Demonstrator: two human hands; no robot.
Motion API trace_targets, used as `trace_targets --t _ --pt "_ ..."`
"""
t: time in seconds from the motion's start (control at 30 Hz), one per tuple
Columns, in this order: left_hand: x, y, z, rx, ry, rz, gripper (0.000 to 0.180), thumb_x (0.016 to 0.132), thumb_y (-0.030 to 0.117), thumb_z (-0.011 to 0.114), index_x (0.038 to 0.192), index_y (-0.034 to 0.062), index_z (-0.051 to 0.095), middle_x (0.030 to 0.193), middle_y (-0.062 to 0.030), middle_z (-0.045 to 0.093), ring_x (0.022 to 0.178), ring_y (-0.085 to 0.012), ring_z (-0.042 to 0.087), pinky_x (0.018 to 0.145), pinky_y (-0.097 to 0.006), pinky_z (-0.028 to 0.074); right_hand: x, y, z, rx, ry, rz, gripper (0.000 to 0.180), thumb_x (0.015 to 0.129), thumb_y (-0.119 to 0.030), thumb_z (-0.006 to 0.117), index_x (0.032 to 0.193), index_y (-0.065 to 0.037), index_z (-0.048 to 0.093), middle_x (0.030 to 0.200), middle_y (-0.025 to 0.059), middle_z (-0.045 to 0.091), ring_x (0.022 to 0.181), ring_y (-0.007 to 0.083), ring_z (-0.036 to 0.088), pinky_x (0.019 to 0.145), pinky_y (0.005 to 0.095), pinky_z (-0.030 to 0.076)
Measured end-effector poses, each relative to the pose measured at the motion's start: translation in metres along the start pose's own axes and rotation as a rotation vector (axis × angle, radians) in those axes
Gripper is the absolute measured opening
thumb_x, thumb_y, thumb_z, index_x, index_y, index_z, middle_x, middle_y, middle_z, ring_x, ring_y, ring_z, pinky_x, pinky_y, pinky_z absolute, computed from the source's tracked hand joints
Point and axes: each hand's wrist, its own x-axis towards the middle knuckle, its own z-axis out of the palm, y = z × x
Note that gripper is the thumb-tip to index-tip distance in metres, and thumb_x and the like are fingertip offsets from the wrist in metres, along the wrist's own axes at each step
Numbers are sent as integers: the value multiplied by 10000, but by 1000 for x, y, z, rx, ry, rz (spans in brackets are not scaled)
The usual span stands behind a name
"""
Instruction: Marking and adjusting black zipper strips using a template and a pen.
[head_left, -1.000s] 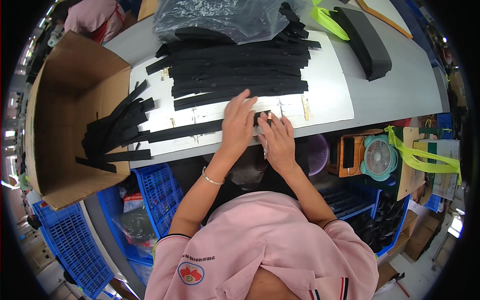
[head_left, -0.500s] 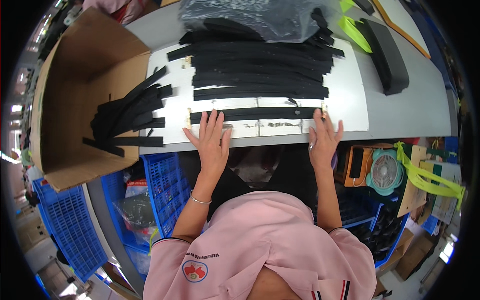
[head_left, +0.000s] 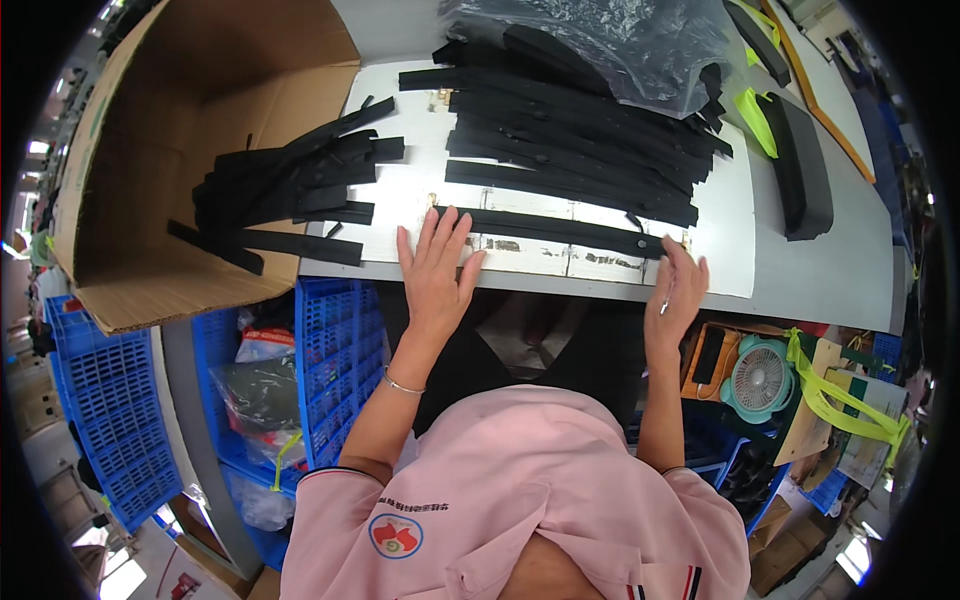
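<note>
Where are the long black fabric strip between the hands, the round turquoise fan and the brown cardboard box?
Long black fabric strip (head_left: 555, 229), head view, its middle.
Round turquoise fan (head_left: 759, 378), head view, front grille.
Brown cardboard box (head_left: 275, 105), head view, bare inner wall.

Black strips (head_left: 580, 140) on white board (head_left: 732, 205)

View recorded: left unit of a side-by-side fisheye pair worn on the person's head. Viewpoint lies above the chest, facing steeply down and forward over the surface (head_left: 855, 272). The pink shirt (head_left: 540, 455) fills the lower middle, close to the lens; the left grip (head_left: 436, 268) and right grip (head_left: 680, 290) lie farther out, around mid-height. Coverage is wide, from cardboard box (head_left: 290, 100) at left to fan (head_left: 760, 378) at right. Orientation upright, unmirrored; straight edges bow toward the dark rim.
</note>
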Motion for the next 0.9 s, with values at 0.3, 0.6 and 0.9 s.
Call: trace_targets --t 0.3,0.6,0.9 --pt "-3 -3 2 -39 20 11 506 959 220 731 1438 95 626 1519 -108 578 1476 -324 457 1257 -548 223 48 -142 34 1077 -358 128 188 1024 -131 657 1133 -7 747 979 82 726 844 158 674 795 273 515" --pt "-3 -3 5 -80 94 55 514 936 207 751 1414 58 634 1487 -140 599 1439 -348 498 1233 -534 290 41 -158 88 942 -372 148 184 1015 -171 685 1058 -4 748 879 54 725 737 104 652 685 261 513" --pt "-1 1 0 -11 82 47 520 940 236 739 1429 95 631 1508 -92 586 1467 -319 468 1251 -544 237 40 -154 91 886 -376 159 209 1028 -189 679 1079 0 753 929 69 756 767 112 673 719 262 530"
